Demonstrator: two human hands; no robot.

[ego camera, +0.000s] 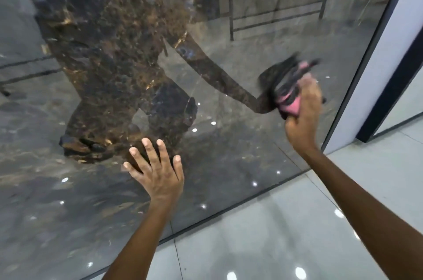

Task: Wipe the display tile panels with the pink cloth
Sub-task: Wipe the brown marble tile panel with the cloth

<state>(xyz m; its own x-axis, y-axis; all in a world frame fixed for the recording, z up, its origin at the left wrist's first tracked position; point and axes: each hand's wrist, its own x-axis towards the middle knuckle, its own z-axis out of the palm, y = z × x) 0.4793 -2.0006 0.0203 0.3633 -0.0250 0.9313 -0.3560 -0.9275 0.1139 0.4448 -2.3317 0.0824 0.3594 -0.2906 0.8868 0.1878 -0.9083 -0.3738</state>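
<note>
Cloth work on the right side now: my right hand (304,108) has the pink cloth (291,103) bunched in a closed grip, fingers curled round the wad so it can't slip out as I rub. It sits against the dark glossy display tile panel (229,165), close to the panel's right edge and about mid-height. The hand and cloth are smeared with blur, so I read this as a fast scrubbing pass. How much of the wad lies flat on the glaze, I can't tell.

My left hand (155,172) holds nothing. Its fingers are spread and straight, with the palm laid towards the panel lower down, nearer the bottom edge and well apart from the cloth. That looks like a brace: it steadies me, and maybe the leaning slab too, while the other arm pushes. Whether the palm presses or only touches, I can't say.

The panel's polish is high enough to mirror my own outline, a metal rack and the ceiling lights, so streaks will show. A white frame with dark trim (375,73) runs just beside the right edge. Pale floor tiles (286,234) meet the bottom edge.

Judging by where the cloth is, the right margin is getting done; the wide left stretch looks like it's to come.
</note>
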